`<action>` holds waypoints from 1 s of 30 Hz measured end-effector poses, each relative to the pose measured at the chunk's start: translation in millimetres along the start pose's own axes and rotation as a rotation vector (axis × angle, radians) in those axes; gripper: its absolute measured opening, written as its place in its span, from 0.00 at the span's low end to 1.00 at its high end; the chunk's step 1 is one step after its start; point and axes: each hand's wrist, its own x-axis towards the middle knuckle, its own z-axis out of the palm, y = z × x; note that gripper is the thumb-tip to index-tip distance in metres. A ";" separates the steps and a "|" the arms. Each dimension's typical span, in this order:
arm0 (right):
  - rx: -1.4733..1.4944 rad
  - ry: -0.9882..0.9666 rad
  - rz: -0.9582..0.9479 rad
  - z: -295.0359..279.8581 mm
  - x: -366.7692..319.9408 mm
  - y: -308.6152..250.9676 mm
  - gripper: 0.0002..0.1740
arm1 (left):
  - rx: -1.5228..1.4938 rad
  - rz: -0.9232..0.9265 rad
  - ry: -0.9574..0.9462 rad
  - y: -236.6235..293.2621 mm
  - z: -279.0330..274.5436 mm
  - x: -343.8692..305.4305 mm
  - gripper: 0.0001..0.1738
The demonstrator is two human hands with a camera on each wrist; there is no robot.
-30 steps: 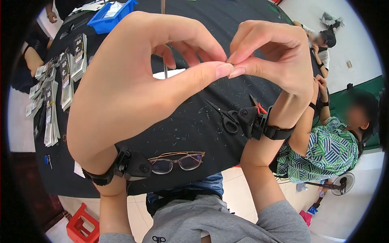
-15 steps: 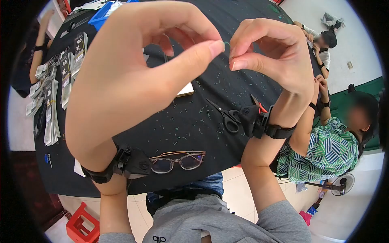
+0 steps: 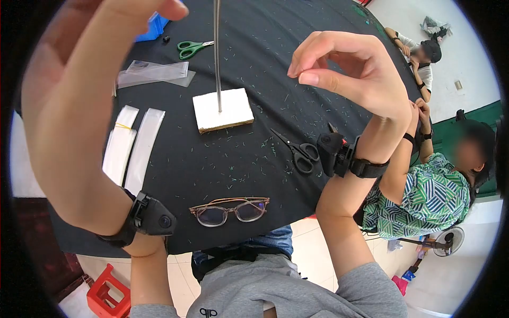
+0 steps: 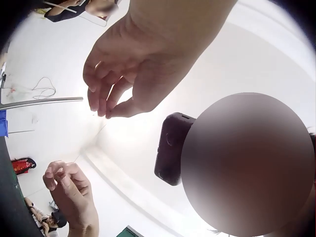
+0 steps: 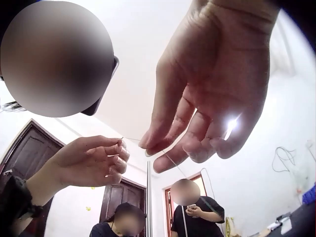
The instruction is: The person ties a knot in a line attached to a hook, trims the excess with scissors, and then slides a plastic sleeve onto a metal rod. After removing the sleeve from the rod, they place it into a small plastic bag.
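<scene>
My left hand (image 3: 79,106) is raised at the upper left of the head view, partly cut off by the top edge. In the left wrist view its thumb and fingertips come together. My right hand (image 3: 352,74) is up at the upper right, thumb and index tips close together, other fingers curled. A fine thread (image 5: 132,139) runs between the fingertips of both hands in the right wrist view, pinched at each. Between the hands a thin metal rod (image 3: 217,58) stands upright in a white foam block (image 3: 228,108) on the black tablecloth (image 3: 185,164).
Glasses (image 3: 230,212) lie near the table edge, black scissors (image 3: 302,156) below my right wrist, green-handled scissors (image 3: 192,49) farther back. Clear plastic sleeves (image 3: 143,151) lie at left. Small thread scraps dot the cloth. A person in a patterned shirt (image 3: 413,199) sits at right.
My hands were together at the fingertips and have parted. The left has swung far left and up, uncovering the foam block and sleeves. The right has stayed nearly in place.
</scene>
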 end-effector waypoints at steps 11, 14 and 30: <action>-0.056 -0.090 0.096 -3.0 -1.1 10.0 0.05 | -0.033 0.012 0.272 1.0 -16.3 -1.1 0.20; -0.061 -0.113 0.135 -3.0 -2.4 11.2 0.06 | -0.107 0.034 0.331 8.4 -20.6 -0.4 0.19; -0.105 -0.167 0.230 -5.6 -5.8 15.1 0.05 | -0.334 0.040 0.573 17.5 -38.1 -15.9 0.20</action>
